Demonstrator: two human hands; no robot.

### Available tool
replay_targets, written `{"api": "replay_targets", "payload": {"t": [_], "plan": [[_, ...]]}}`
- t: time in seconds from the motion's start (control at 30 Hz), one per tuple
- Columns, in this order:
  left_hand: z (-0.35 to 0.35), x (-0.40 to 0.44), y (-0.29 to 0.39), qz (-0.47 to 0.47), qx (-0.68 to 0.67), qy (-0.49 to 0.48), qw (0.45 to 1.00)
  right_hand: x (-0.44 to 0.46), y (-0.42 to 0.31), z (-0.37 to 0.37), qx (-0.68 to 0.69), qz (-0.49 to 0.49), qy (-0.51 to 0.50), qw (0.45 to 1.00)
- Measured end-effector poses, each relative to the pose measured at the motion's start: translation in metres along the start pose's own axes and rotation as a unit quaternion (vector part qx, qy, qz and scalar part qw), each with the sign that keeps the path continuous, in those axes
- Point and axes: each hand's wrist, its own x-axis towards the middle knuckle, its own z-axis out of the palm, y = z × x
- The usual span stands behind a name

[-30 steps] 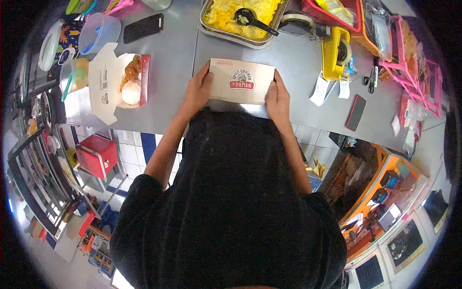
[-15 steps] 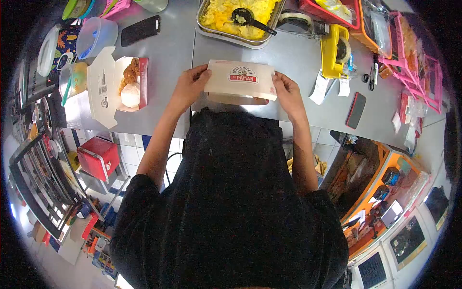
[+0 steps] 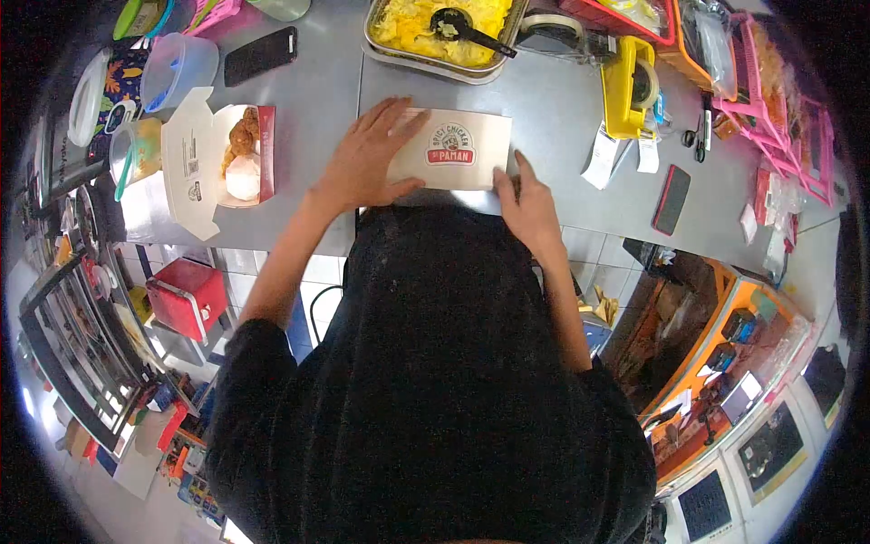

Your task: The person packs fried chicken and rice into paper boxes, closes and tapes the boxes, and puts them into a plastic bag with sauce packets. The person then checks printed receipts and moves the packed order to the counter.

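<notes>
A white cardboard takeaway box (image 3: 453, 154) lies with its lid down near the counter's front edge, a red chicken logo facing up. Across its left end my left hand (image 3: 367, 159) is spread, fingers at the back and thumb by the front edge. My right hand (image 3: 528, 204) has the front right corner of the box between thumb and forefinger. To the left stands an open takeaway box (image 3: 192, 163) with a piece of fried chicken (image 3: 243, 140) and a round mound of rice (image 3: 244, 177) in it.
A metal tray of yellow food (image 3: 435, 63) with a black ladle (image 3: 462, 29) stands behind. A yellow tape dispenser (image 3: 621, 91), paper slips (image 3: 603, 156) and a phone (image 3: 670, 199) lie right. Another phone (image 3: 261, 56) and a plastic tub (image 3: 186, 68) are left.
The box has gone from raised and tilted to lying flat on the counter. My left hand has spread over its left end, and my right hand has dropped to the front right corner.
</notes>
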Motion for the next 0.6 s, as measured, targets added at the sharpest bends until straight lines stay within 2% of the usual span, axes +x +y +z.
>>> {"api": "replay_targets", "payload": {"t": [0.03,0.13,0.17,0.23,0.33,0.47,0.53,0.6], "plan": [[-0.002,0.004,-0.002,0.047,0.026,-0.052,0.997,-0.005,-0.001,0.000,0.007,0.031,-0.033,0.999],[0.004,0.017,-0.006,0.071,0.076,-0.097,0.990,-0.010,0.005,0.019,0.117,0.027,0.002,0.993],[0.004,0.020,-0.007,0.069,0.085,-0.107,0.988,-0.009,-0.001,0.017,0.120,0.053,0.007,0.991],[0.005,0.024,-0.005,0.066,0.103,-0.133,0.984,-0.006,0.006,0.027,0.168,0.028,0.054,0.984],[0.003,0.030,0.007,0.049,0.122,-0.135,0.982,0.005,0.015,0.044,0.220,0.017,0.092,0.971],[0.022,0.030,0.006,0.073,0.170,-0.086,0.979,0.015,0.014,0.062,0.299,0.013,0.139,0.944],[0.029,0.027,-0.005,0.101,0.178,-0.052,0.977,0.019,0.018,0.065,0.350,0.038,0.130,0.927],[0.029,0.027,-0.007,0.104,0.174,-0.060,0.978,0.022,0.023,0.063,0.361,0.061,0.136,0.921]]}}
